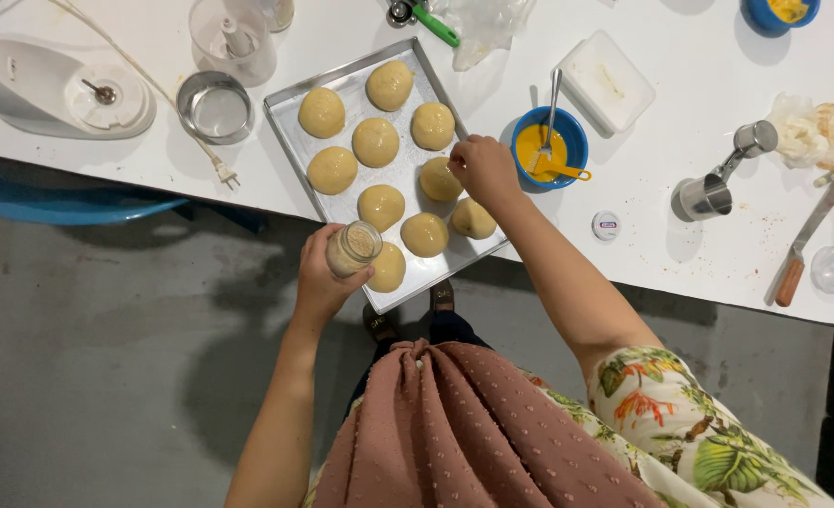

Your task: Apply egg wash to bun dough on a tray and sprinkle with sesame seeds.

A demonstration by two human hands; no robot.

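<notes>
Yellow, shiny dough buns (376, 142) sit in rows on a metal baking tray (290, 127) on the white bench (680, 75), and I see my two hands working over them. My left hand (323, 277) is wrapped around a small glass jar (354, 247) full of pale seeds, with its open top facing up, held just at the near edge of the tray. My right hand (484, 169) is over the right side of the tray, just above a bun (440, 179). Its fingers (458, 162) are pinched almost shut, as if they hold a little pinch of seeds, but the seeds are too small for me to see. I think I am at the topping step, going bun by bun. The next move, I think, calls for a soft, even shake of the pinch over one bun, and then a reach across to the jar for more. A blue bowl (530, 132) of yellow egg wash with a spoon (550, 103) and a yellow brush (567, 171) stands just beside the tray on the right.
</notes>
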